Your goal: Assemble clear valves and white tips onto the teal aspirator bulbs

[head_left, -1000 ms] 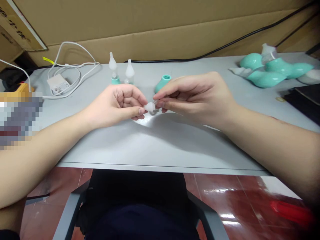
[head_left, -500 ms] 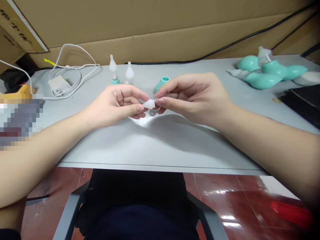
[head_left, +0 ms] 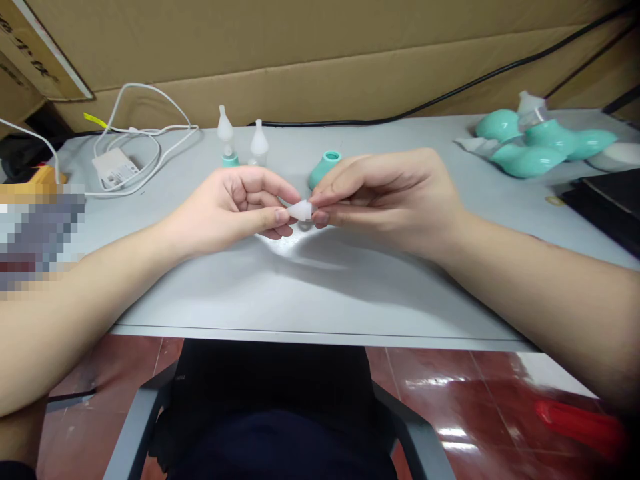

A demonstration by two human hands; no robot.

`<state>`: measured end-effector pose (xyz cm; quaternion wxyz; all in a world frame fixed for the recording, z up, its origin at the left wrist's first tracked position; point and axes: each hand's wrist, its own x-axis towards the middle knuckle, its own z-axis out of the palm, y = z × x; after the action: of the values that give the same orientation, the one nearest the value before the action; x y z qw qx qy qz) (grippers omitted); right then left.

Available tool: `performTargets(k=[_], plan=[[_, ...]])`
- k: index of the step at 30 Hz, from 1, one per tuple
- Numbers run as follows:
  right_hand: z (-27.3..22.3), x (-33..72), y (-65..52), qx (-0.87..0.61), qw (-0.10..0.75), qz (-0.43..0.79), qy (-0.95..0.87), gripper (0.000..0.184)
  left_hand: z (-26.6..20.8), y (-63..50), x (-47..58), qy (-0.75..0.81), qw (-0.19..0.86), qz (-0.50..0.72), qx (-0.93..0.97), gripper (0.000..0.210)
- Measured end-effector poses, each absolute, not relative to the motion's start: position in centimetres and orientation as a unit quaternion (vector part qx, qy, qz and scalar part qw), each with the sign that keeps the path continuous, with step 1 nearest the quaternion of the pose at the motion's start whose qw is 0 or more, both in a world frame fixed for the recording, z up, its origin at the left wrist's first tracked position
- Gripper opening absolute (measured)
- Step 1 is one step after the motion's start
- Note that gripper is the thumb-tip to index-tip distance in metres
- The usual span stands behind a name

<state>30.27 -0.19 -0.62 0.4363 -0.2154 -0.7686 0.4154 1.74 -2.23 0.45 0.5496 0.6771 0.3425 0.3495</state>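
Observation:
My left hand [head_left: 235,208] is closed in a pinch on the narrow end of a small white nozzle tip [head_left: 302,211], which looks like soft silicone. At the nozzle's wide end, the thumb and fingertips of my right hand [head_left: 400,197] are closed on a clear plastic piece, now almost wholly covered by them. Just behind the right fingers stands a teal squeeze bulb [head_left: 320,177] with an open neck. Two more white nozzles [head_left: 225,127] stand upright behind my left hand; the left one sits on a teal base [head_left: 230,161].
Several teal bulbs [head_left: 530,160] lie heaped at the back right, beside a black flat item [head_left: 607,200]. A white adapter [head_left: 115,167] with a coiled cable is at the back left. Cardboard [head_left: 320,73] walls the rear of the grey table [head_left: 300,303], with a black cable along it.
My right fingers have moved closer to the nozzle, and the clear piece that showed between them is now nearly hidden. My left hand keeps its pinch.

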Motion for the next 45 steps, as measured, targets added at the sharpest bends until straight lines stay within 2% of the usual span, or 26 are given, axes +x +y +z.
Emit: performTargets(k=[8,18,27,32,38,45], plan=[[-0.4,30.2,-0.2,-0.194,0.464,0.362,-0.785,0.032,0.4,-2.1,1.8,0.336,0.561,0.350,0.671,0.039],[0.2,31.0,0.0,-0.144,0.430,0.320,-0.832,0.015,0.6,-2.3,1.9,0.329,0.568,0.345,0.671,0.027],[-0.2,30.9,-0.2,-0.205,0.408,0.435,-0.776,0.017,0.4,-2.5,2.0,0.319,0.581,0.345,0.665,0.022],[-0.2,31.0,0.4,-0.153,0.387,0.377,-0.827,0.018,0.2,-2.8,2.1,0.332,0.569,0.339,0.672,0.020],[-0.5,31.1,0.7,-0.135,0.393,0.373,-0.830,0.007,0.5,-3.2,2.2,0.325,0.570,0.351,0.668,0.019],[-0.5,31.2,0.7,-0.135,0.386,0.352,-0.842,0.009,0.4,-3.3,2.3,0.334,0.566,0.342,0.672,0.020]])
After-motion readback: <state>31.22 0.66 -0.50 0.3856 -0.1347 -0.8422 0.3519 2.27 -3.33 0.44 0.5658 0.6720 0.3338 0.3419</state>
